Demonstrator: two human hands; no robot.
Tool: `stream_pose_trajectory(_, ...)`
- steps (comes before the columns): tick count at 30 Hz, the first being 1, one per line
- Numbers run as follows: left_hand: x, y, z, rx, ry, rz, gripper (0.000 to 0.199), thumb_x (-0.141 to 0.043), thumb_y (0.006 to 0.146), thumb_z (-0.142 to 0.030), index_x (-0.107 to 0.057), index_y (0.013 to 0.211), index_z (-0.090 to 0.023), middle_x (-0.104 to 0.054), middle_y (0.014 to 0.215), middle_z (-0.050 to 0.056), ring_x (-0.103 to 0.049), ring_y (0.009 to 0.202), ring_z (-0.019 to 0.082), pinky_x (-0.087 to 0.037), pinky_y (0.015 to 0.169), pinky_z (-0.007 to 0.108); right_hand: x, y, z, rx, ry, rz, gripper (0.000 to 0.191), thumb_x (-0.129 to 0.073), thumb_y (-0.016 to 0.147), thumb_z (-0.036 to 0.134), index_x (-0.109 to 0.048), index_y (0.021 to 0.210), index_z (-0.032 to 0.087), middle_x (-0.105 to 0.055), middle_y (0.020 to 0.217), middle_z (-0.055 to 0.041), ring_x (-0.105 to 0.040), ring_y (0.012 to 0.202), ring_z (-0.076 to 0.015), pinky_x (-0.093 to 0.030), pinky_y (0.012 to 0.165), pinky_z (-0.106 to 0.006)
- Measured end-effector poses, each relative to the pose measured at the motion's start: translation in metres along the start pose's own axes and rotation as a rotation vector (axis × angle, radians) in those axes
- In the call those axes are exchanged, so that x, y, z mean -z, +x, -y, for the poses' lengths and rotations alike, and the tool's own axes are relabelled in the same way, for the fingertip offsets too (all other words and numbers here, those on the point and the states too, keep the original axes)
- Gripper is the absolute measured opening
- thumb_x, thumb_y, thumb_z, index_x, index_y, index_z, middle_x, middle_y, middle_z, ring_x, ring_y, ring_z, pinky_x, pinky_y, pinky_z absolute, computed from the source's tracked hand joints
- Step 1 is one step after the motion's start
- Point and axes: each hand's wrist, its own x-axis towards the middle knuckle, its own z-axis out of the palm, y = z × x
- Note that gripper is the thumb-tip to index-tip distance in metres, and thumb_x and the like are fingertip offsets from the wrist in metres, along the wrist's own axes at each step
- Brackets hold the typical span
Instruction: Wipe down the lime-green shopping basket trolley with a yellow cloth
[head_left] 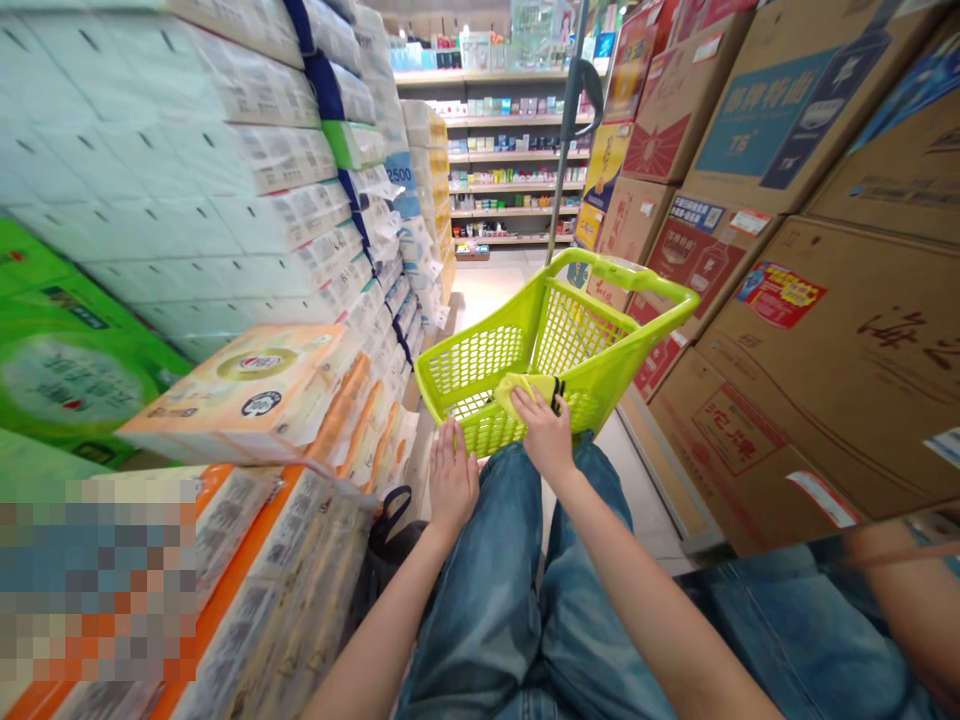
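Observation:
A lime-green plastic shopping basket cart (480,358) with perforated walls stands tilted in front of my knees. My right hand (546,432) presses a yellow cloth (517,386) with dark trim at one end against the basket's near rim. At the basket's near left corner lies my left hand (452,475), its fingers stretched out and resting against the rim. I see no object in that hand. The basket's interior shows only in part, and the underside of the cloth is hidden.
Wrapped tissue packs (247,385) are stacked high on the left. Cardboard cartons (847,360) line the right side. Beyond the basket, shelves (517,150) hold small packaged goods. Another person's denim-clad leg (795,620) is close by at lower right.

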Motion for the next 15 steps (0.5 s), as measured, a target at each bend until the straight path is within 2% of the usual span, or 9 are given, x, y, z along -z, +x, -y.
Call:
stream_pose_trajectory(3,-0.002,0.0,-0.001,0.015,0.006,0.001,0.064,-0.033,0.1,-0.025,-0.006,0.158,-0.015,-0.023,0.162,0.016,-0.019,0.151,0.027,-0.026,0.12,0.053,0.012,0.009,-0.037,-0.132,-0.047,-0.069,0.07,-0.039,0.078,-0.001,-0.049,0.141,0.028,-0.049,0.15,-0.0019,-0.035,0.144,-0.0175,-0.013,0.115,-0.051)
stream_pose_trajectory(6,-0.003,0.0,-0.002,0.028,0.006,-0.001,0.065,-0.035,0.1,-0.026,-0.007,0.158,-0.015,-0.024,0.162,0.017,-0.02,0.151,0.027,-0.026,0.12,0.052,0.01,0.014,-0.039,-0.254,-0.056,-0.119,0.07,-0.04,0.077,0.001,-0.05,0.14,0.029,-0.049,0.15,-0.0011,-0.035,0.145,-0.0183,-0.015,0.115,-0.052)
stream_pose_trajectory(9,-0.003,0.0,-0.001,0.027,-0.013,-0.007,0.065,-0.035,0.1,-0.026,-0.008,0.158,-0.015,-0.024,0.162,0.016,-0.02,0.151,0.027,-0.027,0.119,0.052,-0.003,0.011,-0.004,-0.275,-0.031,-0.102,0.07,-0.041,0.078,0.002,-0.049,0.142,0.028,-0.048,0.15,-0.0022,-0.032,0.146,-0.0194,-0.017,0.114,-0.052)
stream_pose_trajectory(13,-0.003,-0.001,0.001,0.016,-0.017,-0.002,0.064,-0.034,0.1,-0.025,-0.009,0.157,-0.015,-0.025,0.161,0.016,-0.02,0.151,0.027,-0.027,0.119,0.052,-0.022,-0.001,0.057,-0.091,0.046,-0.004,0.063,-0.043,0.084,0.005,-0.048,0.142,0.027,-0.049,0.15,-0.0039,-0.031,0.147,-0.02,-0.015,0.116,-0.052)
stream_pose_trajectory(15,-0.004,-0.002,0.003,0.006,-0.008,0.0,0.063,-0.034,0.1,-0.025,-0.012,0.157,-0.013,-0.026,0.161,0.018,-0.02,0.151,0.028,-0.028,0.119,0.052,-0.027,-0.006,0.075,0.005,0.079,0.037,0.058,-0.044,0.087,0.009,-0.048,0.142,0.026,-0.048,0.15,-0.0045,-0.03,0.147,-0.0203,-0.015,0.117,-0.052)
